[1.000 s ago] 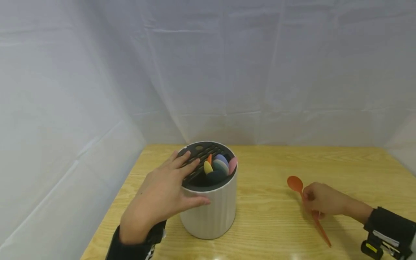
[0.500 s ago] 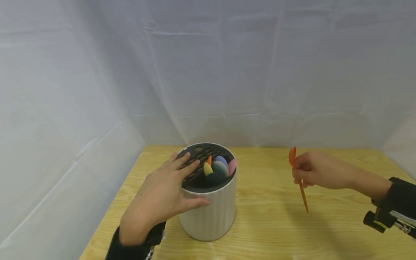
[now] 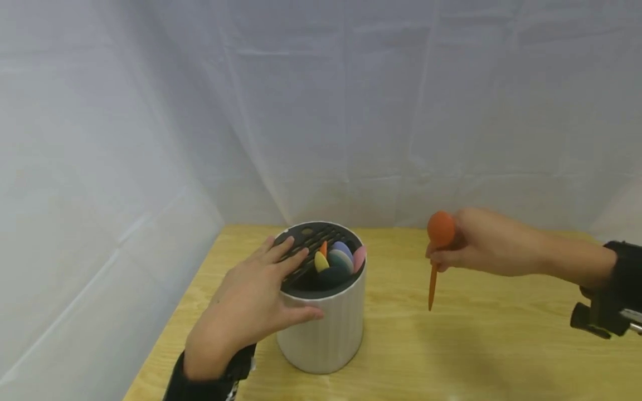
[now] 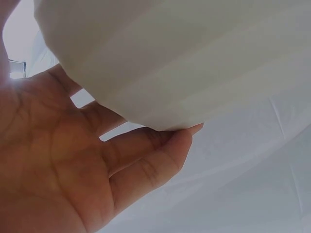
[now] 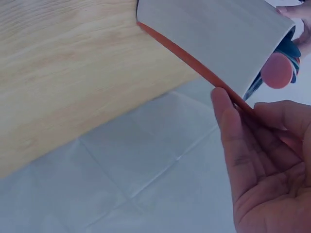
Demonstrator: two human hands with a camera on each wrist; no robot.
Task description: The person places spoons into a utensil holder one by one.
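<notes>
A: Nearest to the camera, the left hand point(image 3: 246, 312) lies on the white ribbed utensil holder point(image 3: 326, 328). The fingers are straight and rest flat on the black slotted insert point(image 3: 308, 248), and the thumb presses on the front wall. So it steadies the holder; it does not grip it.

B: And inside the holder?

A: Several coloured spoons point(image 3: 337, 259) stand in the open half with their bowls up: yellow, grey-green, blue, pink and one small orange tip. The wooden table point(image 3: 501, 345) carries all this.

B: Where is the orange spoon point(image 3: 437, 248)?

A: In the air, to the right of the holder and well apart from it. The right hand point(image 3: 481, 242) pinches it just under the bowl. The bowl is up and the handle hangs down with its tip above the table. In the right wrist view the fingers point(image 5: 257, 160) look rather loose around the handle, but this view is poor, so I am not fully sure how firm the pinch is.

B: What could go wrong?

A: I think the spoon can swing or slip, because it is held so high on the handle. Also the open half is already crowded, so the tip could catch on the rim or on another spoon. Behind everything there is only the white cloth backdrop point(image 3: 351, 111).
</notes>
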